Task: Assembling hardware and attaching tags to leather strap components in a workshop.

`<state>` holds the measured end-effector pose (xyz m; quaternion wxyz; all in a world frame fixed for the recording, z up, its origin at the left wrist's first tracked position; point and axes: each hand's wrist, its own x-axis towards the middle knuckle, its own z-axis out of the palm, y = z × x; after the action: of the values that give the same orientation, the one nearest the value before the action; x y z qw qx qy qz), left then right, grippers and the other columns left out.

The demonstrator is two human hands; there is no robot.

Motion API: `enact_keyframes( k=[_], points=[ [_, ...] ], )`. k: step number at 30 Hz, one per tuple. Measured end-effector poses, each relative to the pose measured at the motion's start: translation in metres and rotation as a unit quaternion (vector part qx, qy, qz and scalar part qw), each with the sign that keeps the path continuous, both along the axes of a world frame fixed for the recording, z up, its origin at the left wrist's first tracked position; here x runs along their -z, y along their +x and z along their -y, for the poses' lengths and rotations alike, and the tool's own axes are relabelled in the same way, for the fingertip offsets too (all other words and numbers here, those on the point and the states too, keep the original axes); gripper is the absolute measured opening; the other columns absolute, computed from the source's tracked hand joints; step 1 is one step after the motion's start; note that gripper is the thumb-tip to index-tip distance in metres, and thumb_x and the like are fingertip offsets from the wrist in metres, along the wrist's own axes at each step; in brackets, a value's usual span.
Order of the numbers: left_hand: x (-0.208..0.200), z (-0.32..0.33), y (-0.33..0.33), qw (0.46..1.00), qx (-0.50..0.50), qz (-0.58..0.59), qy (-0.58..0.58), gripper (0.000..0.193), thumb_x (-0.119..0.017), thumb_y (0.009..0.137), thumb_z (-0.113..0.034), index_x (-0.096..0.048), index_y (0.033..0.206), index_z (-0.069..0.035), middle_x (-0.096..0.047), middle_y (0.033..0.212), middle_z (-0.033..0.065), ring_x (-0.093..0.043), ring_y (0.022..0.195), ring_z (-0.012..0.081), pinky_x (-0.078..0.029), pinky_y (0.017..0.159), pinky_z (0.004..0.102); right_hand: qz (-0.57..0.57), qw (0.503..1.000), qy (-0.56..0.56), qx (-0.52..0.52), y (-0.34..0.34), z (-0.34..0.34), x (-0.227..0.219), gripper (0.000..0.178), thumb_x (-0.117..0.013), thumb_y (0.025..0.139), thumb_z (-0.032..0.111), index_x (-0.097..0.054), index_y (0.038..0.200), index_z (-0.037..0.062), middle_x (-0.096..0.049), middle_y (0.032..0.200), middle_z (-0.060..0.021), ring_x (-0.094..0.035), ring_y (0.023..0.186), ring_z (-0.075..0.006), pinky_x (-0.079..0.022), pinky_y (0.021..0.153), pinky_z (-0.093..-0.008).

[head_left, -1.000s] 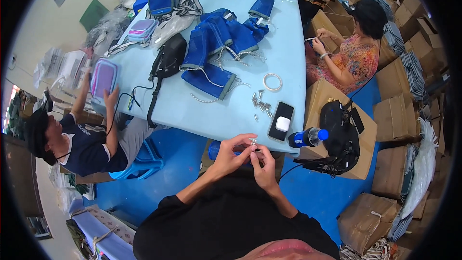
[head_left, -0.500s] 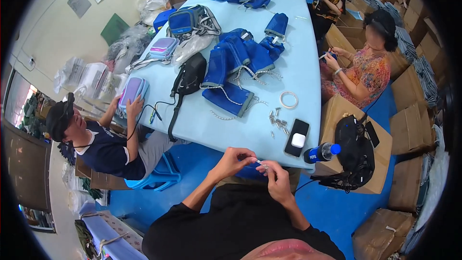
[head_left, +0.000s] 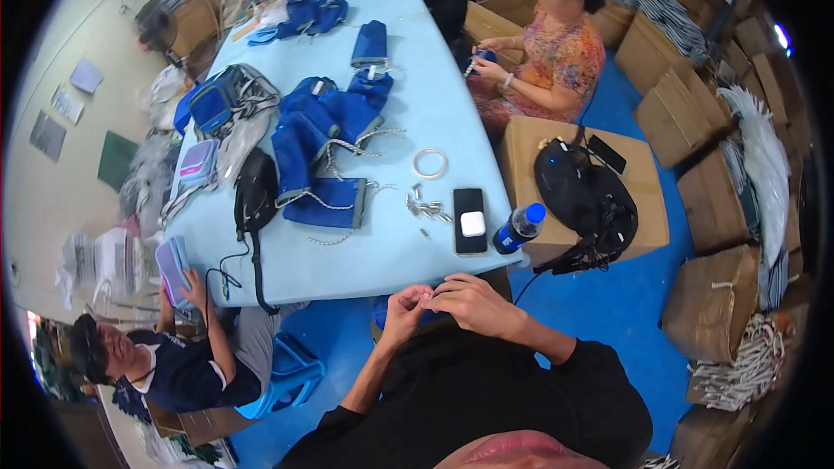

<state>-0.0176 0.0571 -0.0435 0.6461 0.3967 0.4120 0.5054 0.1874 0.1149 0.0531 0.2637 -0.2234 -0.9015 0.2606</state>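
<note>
My left hand [head_left: 406, 313] and my right hand [head_left: 473, 304] meet just off the near edge of the table, fingertips pinched together. Something small and pale sits between them, mostly hidden by the fingers, so its kind does not show. Below the hands, a piece of blue fabric [head_left: 427, 320] is partly visible at my lap. Several small silver metal pieces [head_left: 426, 208] lie loose on the table ahead, beside a roll of tape [head_left: 429, 163]. Farther left are blue fabric pouches [head_left: 320, 201] with grey-and-white cords trailing from them.
A phone with a white case on it [head_left: 470, 234] and a blue-capped bottle [head_left: 519, 227] stand near the table's corner [head_left: 512, 260]. Right of it, a carton [head_left: 647, 200] bears a black bag [head_left: 582, 191]. One person [head_left: 187, 352] holds a purple case at left; another [head_left: 556, 61] sits at the table's right.
The view has turned right, so the table and its things sit farther left. My hands have drawn closer together, and the small piece between them is now more covered.
</note>
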Motion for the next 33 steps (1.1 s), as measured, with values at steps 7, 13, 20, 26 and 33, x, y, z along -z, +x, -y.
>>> enact_keyframes(
  k=[7,13,20,26,33],
  points=[
    [0.004,0.006,0.012,0.997,0.058,0.021,-0.043,0.024,-0.055,0.112,-0.022,-0.064,0.114,0.0,-0.07,0.099,0.0022,-0.065,0.089,0.0092,-0.055,0.084,0.0276,0.043,0.999,-0.013,-0.006,0.009,-0.001,-0.007,0.012,-0.07,0.082,0.002,-0.069,0.094,0.0044,-0.067,0.084,-0.0109,-0.067,0.088,-0.0304,-0.049,0.105,-0.0455],
    [-0.01,0.011,0.011,0.992,0.117,0.029,-0.048,0.021,-0.06,0.11,-0.021,-0.063,0.112,0.0,-0.069,0.1,0.0031,-0.065,0.091,0.0096,-0.055,0.082,0.0278,0.072,0.984,-0.162,-0.003,0.019,-0.003,-0.015,0.011,-0.073,0.079,0.013,-0.066,0.085,0.0065,-0.062,0.067,-0.0087,-0.065,0.072,-0.0322,-0.049,0.102,-0.0459],
    [-0.014,0.025,0.024,0.997,0.06,-0.012,-0.053,0.016,-0.06,0.109,-0.016,-0.063,0.108,-0.001,-0.068,0.095,0.0019,-0.064,0.086,0.0083,-0.053,0.08,0.0264,-0.042,0.859,-0.509,-0.038,0.034,-0.007,0.032,0.014,-0.079,0.086,0.012,-0.068,0.086,0.0046,-0.066,0.071,-0.0005,-0.057,0.062,-0.008,-0.047,0.062,-0.0273],
    [-0.012,0.023,0.025,0.998,-0.002,-0.053,-0.037,0.011,-0.062,0.107,-0.011,-0.063,0.105,0.0,-0.069,0.092,0.0021,-0.065,0.085,0.0087,-0.054,0.079,0.0248,-0.287,0.479,-0.827,0.072,0.026,0.029,0.063,0.014,-0.07,0.103,0.02,-0.067,0.099,0.0065,-0.057,0.075,0.0067,-0.053,0.07,-0.0053,-0.05,0.076,-0.0243],
    [-0.051,0.01,0.04,0.955,-0.078,-0.273,0.081,0.006,-0.071,0.096,0.002,-0.069,0.101,0.003,-0.074,0.1,0.0112,-0.073,0.089,0.0189,-0.061,0.079,0.0319,-0.321,0.419,-0.829,0.182,0.016,0.041,0.057,0.016,-0.073,0.101,0.024,-0.07,0.091,0.0121,-0.049,0.07,0.0099,-0.051,0.067,-0.0054,-0.045,0.066,-0.0259]
  ],
)
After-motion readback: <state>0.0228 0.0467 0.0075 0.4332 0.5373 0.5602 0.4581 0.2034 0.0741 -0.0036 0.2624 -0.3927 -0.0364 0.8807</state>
